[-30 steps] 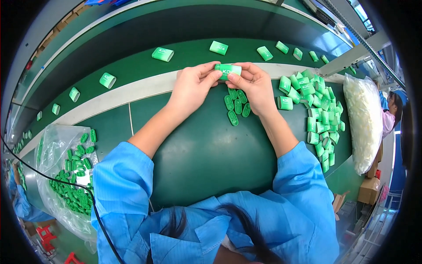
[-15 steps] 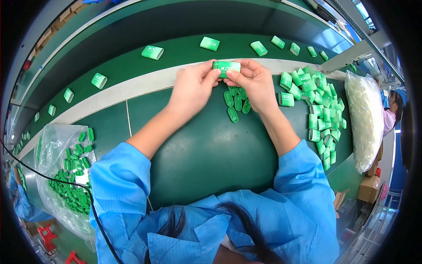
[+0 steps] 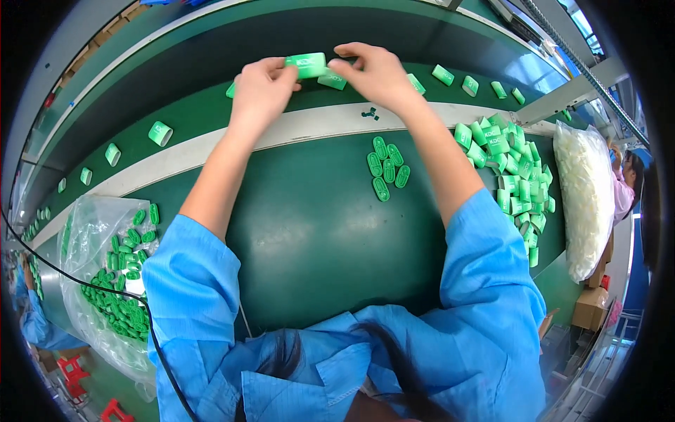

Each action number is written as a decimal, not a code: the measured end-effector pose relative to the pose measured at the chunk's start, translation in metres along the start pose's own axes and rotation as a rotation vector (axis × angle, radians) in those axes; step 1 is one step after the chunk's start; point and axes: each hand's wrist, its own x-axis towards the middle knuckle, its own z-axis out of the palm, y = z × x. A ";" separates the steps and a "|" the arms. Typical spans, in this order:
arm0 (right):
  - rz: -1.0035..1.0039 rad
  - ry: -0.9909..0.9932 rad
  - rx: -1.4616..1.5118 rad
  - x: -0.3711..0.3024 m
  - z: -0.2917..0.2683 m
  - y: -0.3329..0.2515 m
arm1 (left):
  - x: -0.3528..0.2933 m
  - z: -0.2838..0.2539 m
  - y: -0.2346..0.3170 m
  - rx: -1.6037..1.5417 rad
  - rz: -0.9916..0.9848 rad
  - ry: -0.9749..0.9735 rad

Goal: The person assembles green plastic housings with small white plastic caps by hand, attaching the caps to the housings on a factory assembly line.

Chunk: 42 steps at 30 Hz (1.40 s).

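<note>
Over the far green belt, my left hand (image 3: 264, 90) pinches a green-and-white oval plastic casing (image 3: 306, 65) by its left end. My right hand (image 3: 374, 76) is at the casing's other end, thumb and forefinger apart; whether the thumb still touches the casing is hard to tell. Just behind, another green casing (image 3: 332, 80) lies on the belt, partly covered. Several green oval end caps (image 3: 388, 170) lie on the dark green table nearer to me. A heap of casings (image 3: 520, 176) rests to the right of my right forearm.
A clear plastic bag (image 3: 91, 232) of green caps lies at left, a black cable (image 3: 84, 285) crossing it. Small dark green bits (image 3: 370, 113) sit on the white rail (image 3: 295, 126). A full bag of pale pieces (image 3: 582, 200) stands at right, near another person (image 3: 622, 179).
Both hands have moved away from me and leftward, from the white rail to over the belt, with the casing. My right fingers have spread from their grip on it.
</note>
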 end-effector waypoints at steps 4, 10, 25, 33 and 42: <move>-0.032 -0.079 -0.325 0.000 0.030 0.012 | 0.017 0.004 -0.021 0.236 -0.018 -0.002; 0.112 0.039 -0.164 -0.032 -0.020 0.020 | -0.006 0.014 -0.021 0.573 0.531 0.119; 0.400 -0.092 0.992 -0.100 -0.031 0.018 | -0.038 0.043 0.014 -0.071 0.159 -0.540; 0.351 0.015 1.045 -0.102 -0.017 0.007 | -0.048 0.049 0.011 -0.547 -0.126 -0.484; 0.296 0.046 0.902 -0.106 -0.018 0.004 | -0.057 0.051 0.014 -0.216 0.133 -0.378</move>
